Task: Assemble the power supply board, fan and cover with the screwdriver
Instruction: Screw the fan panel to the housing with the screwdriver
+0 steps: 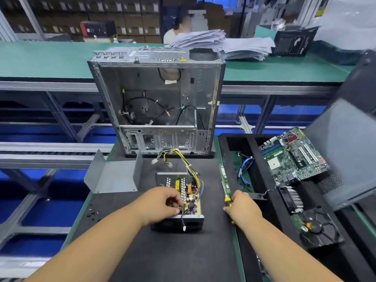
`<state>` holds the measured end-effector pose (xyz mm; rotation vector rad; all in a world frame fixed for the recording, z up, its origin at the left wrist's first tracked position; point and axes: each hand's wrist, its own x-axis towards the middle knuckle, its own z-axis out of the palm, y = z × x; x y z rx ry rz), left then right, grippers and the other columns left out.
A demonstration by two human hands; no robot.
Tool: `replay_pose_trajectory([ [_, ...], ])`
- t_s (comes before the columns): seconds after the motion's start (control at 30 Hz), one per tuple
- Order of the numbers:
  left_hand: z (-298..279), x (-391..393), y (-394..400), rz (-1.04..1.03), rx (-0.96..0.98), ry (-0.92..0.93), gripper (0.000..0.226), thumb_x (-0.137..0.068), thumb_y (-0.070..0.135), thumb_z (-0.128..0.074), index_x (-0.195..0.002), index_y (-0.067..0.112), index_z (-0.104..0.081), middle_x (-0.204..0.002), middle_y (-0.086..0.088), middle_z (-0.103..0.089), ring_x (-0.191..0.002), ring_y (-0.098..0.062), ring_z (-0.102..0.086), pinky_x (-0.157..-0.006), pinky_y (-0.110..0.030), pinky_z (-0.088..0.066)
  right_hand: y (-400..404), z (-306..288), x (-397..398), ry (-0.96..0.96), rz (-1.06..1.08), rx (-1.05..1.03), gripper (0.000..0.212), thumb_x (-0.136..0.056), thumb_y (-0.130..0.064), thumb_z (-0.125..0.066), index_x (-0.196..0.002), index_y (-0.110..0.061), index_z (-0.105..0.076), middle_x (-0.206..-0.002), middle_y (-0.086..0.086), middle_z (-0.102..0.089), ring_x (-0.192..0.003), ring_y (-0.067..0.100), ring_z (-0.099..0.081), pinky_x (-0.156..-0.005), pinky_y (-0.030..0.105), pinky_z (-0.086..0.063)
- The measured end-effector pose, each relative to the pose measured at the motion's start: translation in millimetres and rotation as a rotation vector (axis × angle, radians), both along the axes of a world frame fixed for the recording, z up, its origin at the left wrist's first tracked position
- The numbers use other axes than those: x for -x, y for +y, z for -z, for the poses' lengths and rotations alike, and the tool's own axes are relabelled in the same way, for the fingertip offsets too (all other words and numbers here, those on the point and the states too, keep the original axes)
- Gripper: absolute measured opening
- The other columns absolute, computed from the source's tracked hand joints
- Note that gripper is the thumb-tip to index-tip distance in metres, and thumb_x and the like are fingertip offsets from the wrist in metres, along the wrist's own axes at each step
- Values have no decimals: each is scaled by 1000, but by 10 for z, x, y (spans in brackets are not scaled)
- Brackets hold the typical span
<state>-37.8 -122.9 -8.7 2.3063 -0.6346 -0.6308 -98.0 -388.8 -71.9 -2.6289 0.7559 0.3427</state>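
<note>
Near centre on the black-matted bench (pixel 162 251): an open grey metal power supply box (pixel 179 202) holding a tan circuit board (pixel 190 192) with silver heat-sink fins, a yellow part and an orange coil. Yellow and black cable bundle (pixel 181 157) with white plugs rising from its far end toward the case.

Left hand (pixel 160 204) resting on the near left part of the box, fingers curled down over the board; whether anything small sits pinched between the fingertips cannot be told.

Right hand (pixel 242 208) just right of the box at the mat's right edge, fingers wrapped round a yellow-and-black-handled screwdriver (pixel 227 202), the handle showing at the far side of the hand and again below it.

Left of the box, lying apart: a bent grey sheet-metal cover (pixel 114 176), open side up. Small black screws (pixel 92 212) scattered near the mat's left edge.

Far centre: an upright silver computer case (pixel 158 98), side open, black wires loose inside.

Right: a black foam tray (pixel 262 169) with compartments, holding a green motherboard (pixel 293 157) tilted at the far end, blue cables (pixel 246 167) in the left slot, a black fan (pixel 291 198) with finned heat sink nearer, and a hard drive (pixel 317 226) nearest. Narrow green memory stick (pixel 224 178) lying between mat and tray.

Far beyond, on a green-topped bench (pixel 50 58): stacks of papers (pixel 221 43).
</note>
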Motion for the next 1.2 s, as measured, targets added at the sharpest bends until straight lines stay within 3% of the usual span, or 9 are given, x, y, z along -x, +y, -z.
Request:
replay_pose_trajectory([
  [0.17,-60,20,-146,72,-52,-28,17,-78,20,-76,-91,29,-72,-91,16,-66,-77,6,-57,-72,-9,-44,-68,-2,-8,-53,-27,-47,20,-87,-29,-61,-96,-14,-51,-97,5,-65,-88,27,-64,-64,30,-43],
  [0.3,-87,43,-247,107,-30,87,22,-79,10,-73,-96,23,-73,-99,6,-70,-79,7,-58,-74,-5,-42,-132,-21,31,-105,29,-201,15,-82,-28,-59,-89,-17,-51,-82,2,-70,-79,25,-67,-73,34,-54],
  [0.43,-47,49,-377,78,-36,129,15,-79,13,-72,-87,25,-74,-77,18,-68,-68,8,-57,-68,-8,-43,-184,-57,54,-138,35,-258,14,-81,-30,-60,-88,-20,-53,-81,-1,-68,-75,23,-67,-72,38,-57],
  [0.53,-1,36,-525,20,-77,70,6,-77,22,-76,-80,25,-72,-71,13,-67,-64,0,-58,-74,-20,-50,-224,-109,54,-156,35,-295,14,-81,-30,-62,-90,-22,-55,-81,0,-66,-74,25,-68,-73,41,-57],
  [0.67,62,32,-700,-71,-133,12,11,-72,23,-78,-74,26,-69,-70,10,-70,-61,-1,-59,-69,-19,-50,-284,-204,39,-210,16,-309,13,-81,-30,-62,-90,-23,-56,-77,-5,-64,-66,18,-61,-67,35,-55],
  [0.9,-30,62,-698,149,-227,34,18,-86,22,-57,-84,28,-74,-70,38,-61,-71,16,-55,-65,-6,-39,-173,-474,-101,-358,-71,-462,5,-84,-22,-61,-86,-26,-58,-57,-10,-48,-56,11,-45,-56,27,-37],
  [1.0,-81,71,-567,61,-142,37,14,-88,22,-57,-84,28,-70,-73,30,-65,-69,13,-57,-67,-11,-41,7,-610,-204,-395,-137,-553,6,-87,-24,-61,-81,-26,-60,-55,-11,-44,-55,11,-41,-55,28,-35],
  [1.13,-156,50,-238,-67,-118,-67,11,-90,29,-58,-90,29,-69,-90,11,-69,-86,-8,-63,-79,-24,-51,305,-732,-352,-400,-247,-581,5,-86,-25,-57,-83,-27,-60,-58,-11,-51,-52,8,-42,-50,26,-34],
  [1.2,-168,42,-9,-172,-67,-73,8,-90,30,-61,-87,30,-69,-92,12,-69,-84,-4,-62,-81,-24,-51,468,-773,-422,-375,-303,-586,8,-85,-24,-53,-86,-28,-60,-66,-4,-58,-53,8,-44,-51,25,-35],
])
